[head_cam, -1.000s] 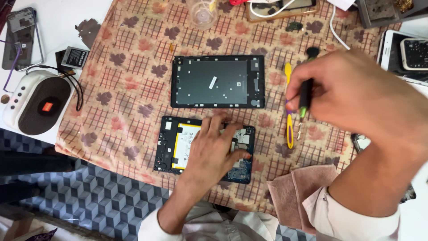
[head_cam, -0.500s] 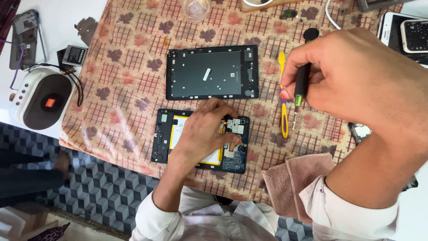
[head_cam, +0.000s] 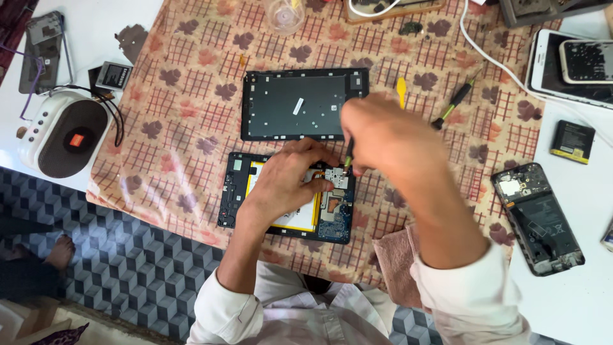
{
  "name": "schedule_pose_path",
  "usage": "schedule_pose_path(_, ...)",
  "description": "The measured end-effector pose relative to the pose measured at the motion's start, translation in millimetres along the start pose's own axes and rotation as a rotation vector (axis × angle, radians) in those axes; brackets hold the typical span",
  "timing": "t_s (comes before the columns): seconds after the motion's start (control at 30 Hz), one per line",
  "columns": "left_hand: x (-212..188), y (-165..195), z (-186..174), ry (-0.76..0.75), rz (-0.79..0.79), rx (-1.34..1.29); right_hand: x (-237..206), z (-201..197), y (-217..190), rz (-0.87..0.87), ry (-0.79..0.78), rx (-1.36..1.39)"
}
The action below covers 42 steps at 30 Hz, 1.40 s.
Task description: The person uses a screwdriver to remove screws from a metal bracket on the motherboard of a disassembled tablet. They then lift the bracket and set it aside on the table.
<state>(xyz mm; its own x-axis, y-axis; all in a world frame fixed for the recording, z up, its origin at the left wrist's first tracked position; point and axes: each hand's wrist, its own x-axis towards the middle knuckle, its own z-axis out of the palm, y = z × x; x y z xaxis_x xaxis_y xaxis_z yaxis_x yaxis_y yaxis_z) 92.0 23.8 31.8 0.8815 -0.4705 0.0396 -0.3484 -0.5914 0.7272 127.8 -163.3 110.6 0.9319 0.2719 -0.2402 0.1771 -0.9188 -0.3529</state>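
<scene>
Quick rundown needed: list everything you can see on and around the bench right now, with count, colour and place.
opened tablet: one, dark blue board, yellow battery, near cloth edge
tablet back cover: one, black, above the opened tablet
screwdriver: one, green-black, in right hand, tip at the tablet's board
second screwdriver: one, green-black, lying right of the cover
pry tool: one, yellow, beside the cover
opened phone: one, black, far right
loose battery: one, black-yellow, right
speaker: one, white, left
tablecloth: one, tan with leaf print
left hand: resting on the opened tablet
right hand: gripping the screwdriver
</scene>
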Motion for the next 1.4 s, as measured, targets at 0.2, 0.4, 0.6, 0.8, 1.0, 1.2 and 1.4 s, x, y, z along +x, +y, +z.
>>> schedule_pose_path(0.2,-1,-6,4,0.074,0.066,-0.005,34,30,-7,0.149,-0.297,-0.201)
schedule_pose_path(0.4,0,-9,13,0.195,0.008,-0.054,38,36,-14,0.155,-0.293,-0.242)
schedule_pose_path(0.6,6,-6,9,0.131,-0.138,-0.184,39,24,-13,0.210,-0.393,-0.220)
schedule_pose_path(0.8,8,-7,-2,0.038,-0.018,-0.163,39,17,-8,0.241,-0.437,-0.158)
schedule_pose_path(1.0,2,-6,-4,0.004,-0.005,-0.147,39,37,-7,0.098,-0.315,-0.194)
schedule_pose_path(1.2,-3,-8,2,0.127,0.118,-0.135,40,21,-4,0.223,-0.472,-0.139)
schedule_pose_path(1.4,-1,-11,1,0.114,0.030,-0.240,40,22,-12,0.284,-0.480,-0.222)
